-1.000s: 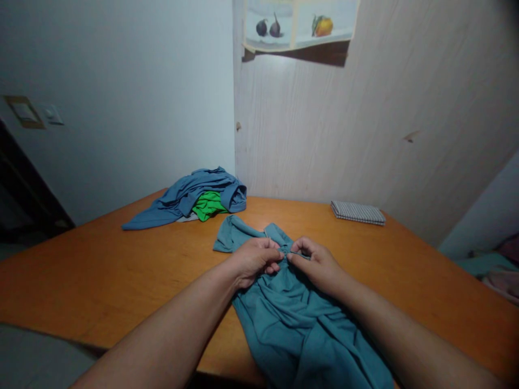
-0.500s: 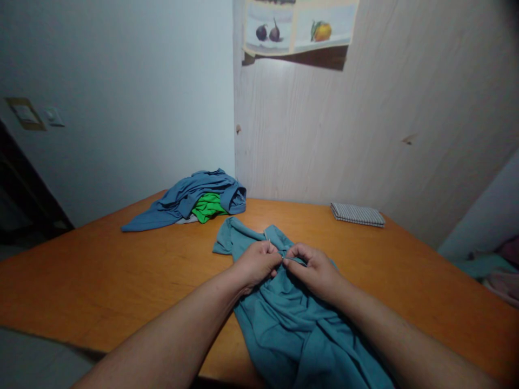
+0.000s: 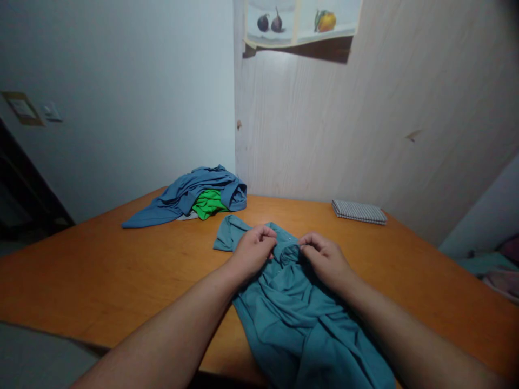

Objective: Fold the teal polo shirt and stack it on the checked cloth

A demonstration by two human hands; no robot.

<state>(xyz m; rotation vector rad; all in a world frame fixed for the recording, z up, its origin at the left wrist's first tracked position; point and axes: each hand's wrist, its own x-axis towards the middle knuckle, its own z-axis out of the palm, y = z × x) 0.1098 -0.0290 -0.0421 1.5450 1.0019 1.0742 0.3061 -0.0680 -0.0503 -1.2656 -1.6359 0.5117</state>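
Observation:
A teal collared shirt (image 3: 300,313) lies rumpled on the table in front of me, its collar end away from me and one short sleeve spread to the left. My left hand (image 3: 255,248) is closed, pinching the fabric at the left of the collar opening. On the other side of the collar, my right hand (image 3: 324,256) has its thumb and fingertips closed on the cloth. Bunched folds show between the two hands. The lower part of the shirt runs off the bottom of the view.
Toward the back left of the orange wooden table (image 3: 141,281) sits a heap of blue clothing (image 3: 178,197) with a green cloth (image 3: 208,203) tucked in it. A folded checked cloth (image 3: 359,212) rests at the back right. Walls stand behind the table.
My hands were nearly touching at the collar and have moved apart, the left one leftward and the right one rightward. The view has tilted slightly down.

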